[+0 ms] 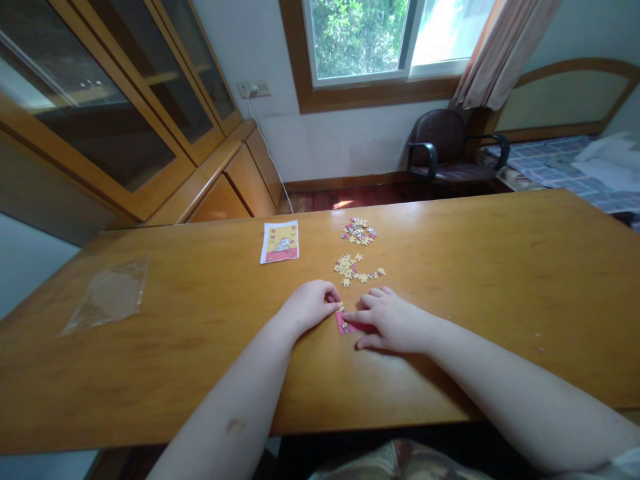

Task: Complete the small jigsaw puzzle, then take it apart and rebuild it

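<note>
A small joined patch of pink jigsaw puzzle (345, 327) lies flat on the table in front of me. My left hand (313, 303) is closed at its upper left corner, thumb and forefinger pinching a yellow puzzle piece (341, 306) at the patch's edge. My right hand (395, 321) rests open over the patch's right side, its forefinger stretched onto the pink pieces and its palm hiding part of them. Just beyond my hands, loose yellow puzzle pieces (346, 267) are scattered, some in a short row to the right.
A second pile of mixed puzzle pieces (359, 231) sits farther back. To its left lies a picture sheet (280, 242) with a white animal on yellow and pink. A clear plastic bag (113, 293) is on the table's left side. Beyond the table stands an armchair (440, 147).
</note>
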Demonstrator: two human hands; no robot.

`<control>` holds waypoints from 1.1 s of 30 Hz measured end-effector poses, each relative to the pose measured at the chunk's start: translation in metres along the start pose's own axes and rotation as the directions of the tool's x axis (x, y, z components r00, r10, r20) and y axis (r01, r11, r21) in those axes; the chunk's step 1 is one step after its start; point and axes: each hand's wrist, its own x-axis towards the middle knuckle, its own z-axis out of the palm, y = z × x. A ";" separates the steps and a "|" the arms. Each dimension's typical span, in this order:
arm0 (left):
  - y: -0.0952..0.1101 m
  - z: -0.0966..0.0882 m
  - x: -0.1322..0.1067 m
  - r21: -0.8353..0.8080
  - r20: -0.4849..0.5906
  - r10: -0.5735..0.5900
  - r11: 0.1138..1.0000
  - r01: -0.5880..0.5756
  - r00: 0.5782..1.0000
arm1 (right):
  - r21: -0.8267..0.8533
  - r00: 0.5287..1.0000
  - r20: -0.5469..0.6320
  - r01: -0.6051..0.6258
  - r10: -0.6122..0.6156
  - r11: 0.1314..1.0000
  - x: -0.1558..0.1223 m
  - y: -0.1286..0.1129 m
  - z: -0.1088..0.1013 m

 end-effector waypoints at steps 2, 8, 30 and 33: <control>0.000 -0.001 -0.002 0.019 -0.015 0.015 1.000 -0.014 1.000 | 0.015 1.000 -0.023 -0.003 0.003 1.000 -0.001 0.003 -0.003; 0.005 -0.002 -0.016 0.122 0.000 0.131 0.984 -0.130 0.991 | 0.015 0.972 -0.098 -0.215 0.216 0.976 -0.009 0.028 -0.017; 0.012 0.005 -0.020 0.210 0.042 0.202 0.956 -0.207 0.978 | 0.040 0.963 0.025 -0.268 0.267 0.963 -0.009 0.032 -0.019; 0.012 0.005 -0.020 0.209 0.041 0.194 0.958 -0.198 0.980 | 0.032 0.962 0.025 -0.272 0.271 0.962 -0.009 0.030 -0.020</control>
